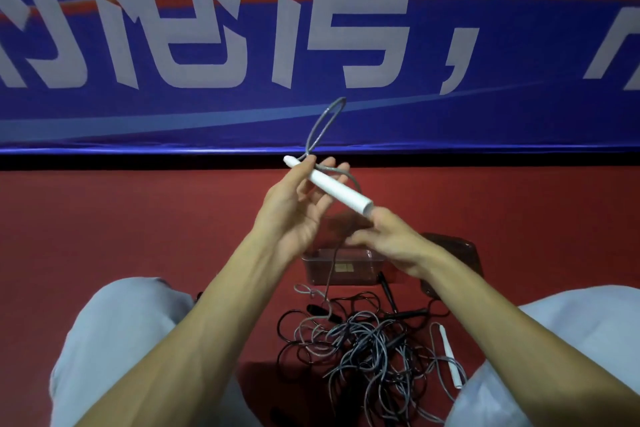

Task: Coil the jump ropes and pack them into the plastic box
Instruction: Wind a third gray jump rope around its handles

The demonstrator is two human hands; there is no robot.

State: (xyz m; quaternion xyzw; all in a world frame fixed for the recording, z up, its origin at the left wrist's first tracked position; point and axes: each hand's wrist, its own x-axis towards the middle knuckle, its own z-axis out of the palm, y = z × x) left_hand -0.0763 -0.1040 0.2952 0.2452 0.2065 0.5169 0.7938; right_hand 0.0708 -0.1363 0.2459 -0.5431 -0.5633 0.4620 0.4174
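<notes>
A: Left side first. What's there?
B: Pale trouser knee (114, 340), red floor (121, 218). Blue banner (485, 45) with white characters across the back.
A: Left hand?
B: Left hand (294, 208) raised, palm toward the camera, fingers (327, 166) half-curled and loosely grasping the narrow end of a white handle (332, 189). A grey rope (325, 121) loops up from that end, then hangs down past the palm.
A: Right hand?
B: Right hand (391, 239) touches the handle's wide end with its fingertips; blurred, so I cannot tell whether it grips.
A: The box?
B: Clear plastic box (341, 267) on the floor under the hands, a dark lid (457, 253) just beside it on the right.
A: Other ropes?
B: Tangled pile of ropes (363, 347), black and grey, between the knees. Second white handle (450, 357) at its right edge.
</notes>
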